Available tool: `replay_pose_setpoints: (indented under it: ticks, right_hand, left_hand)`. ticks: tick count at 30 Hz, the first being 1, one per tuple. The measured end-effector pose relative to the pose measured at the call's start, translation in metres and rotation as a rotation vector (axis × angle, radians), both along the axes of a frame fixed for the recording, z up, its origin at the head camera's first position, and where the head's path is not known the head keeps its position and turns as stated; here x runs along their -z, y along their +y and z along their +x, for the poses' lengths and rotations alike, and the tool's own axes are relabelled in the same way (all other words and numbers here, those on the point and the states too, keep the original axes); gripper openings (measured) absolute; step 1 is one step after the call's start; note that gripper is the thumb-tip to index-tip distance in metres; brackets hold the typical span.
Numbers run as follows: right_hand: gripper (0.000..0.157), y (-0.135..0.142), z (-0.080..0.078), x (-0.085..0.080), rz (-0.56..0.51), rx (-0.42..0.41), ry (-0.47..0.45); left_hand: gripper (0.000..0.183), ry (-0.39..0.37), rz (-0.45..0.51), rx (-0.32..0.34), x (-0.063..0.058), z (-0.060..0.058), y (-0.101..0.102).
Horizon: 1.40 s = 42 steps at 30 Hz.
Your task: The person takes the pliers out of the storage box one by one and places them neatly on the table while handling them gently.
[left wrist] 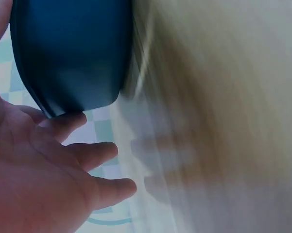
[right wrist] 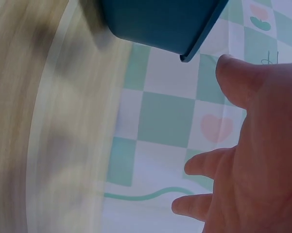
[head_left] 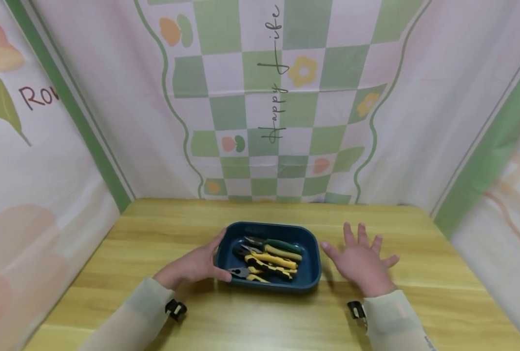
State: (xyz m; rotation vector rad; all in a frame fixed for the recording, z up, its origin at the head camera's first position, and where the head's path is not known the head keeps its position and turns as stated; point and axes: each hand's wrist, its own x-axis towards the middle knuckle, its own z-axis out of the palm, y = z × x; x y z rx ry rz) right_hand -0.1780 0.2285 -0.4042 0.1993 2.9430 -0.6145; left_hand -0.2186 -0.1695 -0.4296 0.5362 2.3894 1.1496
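A dark blue rectangular plastic tub point(head_left: 308, 283) sits on the wooden table, with several pliers lying inside it. One pair has dark green handles point(head_left: 283, 245); others have yellow handles point(head_left: 279, 260) or black-and-yellow handles point(head_left: 268, 267). Grey plier jaws point left toward my left hand point(head_left: 194, 265). That hand spans the tub's left end, thumb at the near corner and index finger at the far one. Its other fingers point(left wrist: 94, 153) stretch out below the tub in the left wrist view. My right hand point(head_left: 362, 265) is spread beside the tub's right end, apart from it and holding nothing.
The wood-grain table point(head_left: 260, 321) reaches back to a checkered green-and-white curtain point(head_left: 264, 112) with lettering. More patterned cloth hangs at the left point(head_left: 36, 195) and right sides. Both sleeves carry a small black wrist device.
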Motion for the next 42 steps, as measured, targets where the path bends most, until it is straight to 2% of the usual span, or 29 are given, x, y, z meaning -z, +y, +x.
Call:
replay_pose_setpoints:
  ticks: [11,16,20,24,27,30,37,42]
  right_hand:
    - [0.11,-0.001,-0.001,-0.002,0.011,-0.006,0.011]
    - [0.113,0.004,-0.004,-0.005,0.022,-0.015,0.036]
    - [0.111,0.013,-0.009,-0.009,0.025,-0.08,0.101]
    - [0.104,0.021,-0.015,-0.024,-0.067,-0.175,0.157]
    - [0.099,0.023,-0.017,-0.041,-0.142,-0.209,0.171]
    - [0.094,0.022,-0.019,-0.055,-0.162,-0.233,0.174]
    - [0.078,0.014,-0.03,-0.075,-0.293,-0.282,0.045]
    - [0.076,0.007,-0.039,-0.081,-0.37,-0.306,-0.058]
  left_hand:
    - [0.131,-0.017,0.03,0.0,0.0,0.01,0.011]
    - [0.132,-0.026,0.027,-0.003,0.0,0.01,0.012]
    - [0.135,-0.034,0.011,-0.005,-0.001,0.009,0.012]
    - [0.137,-0.051,-0.042,-0.011,-0.004,0.009,0.012]
    - [0.136,-0.05,-0.101,-0.007,-0.007,0.009,0.012]
    - [0.135,-0.046,-0.154,0.005,-0.009,0.008,0.012]
    - [0.137,-0.064,-0.188,0.021,-0.013,0.005,0.012]
    - [0.137,-0.081,-0.176,0.02,-0.016,0.005,0.013]
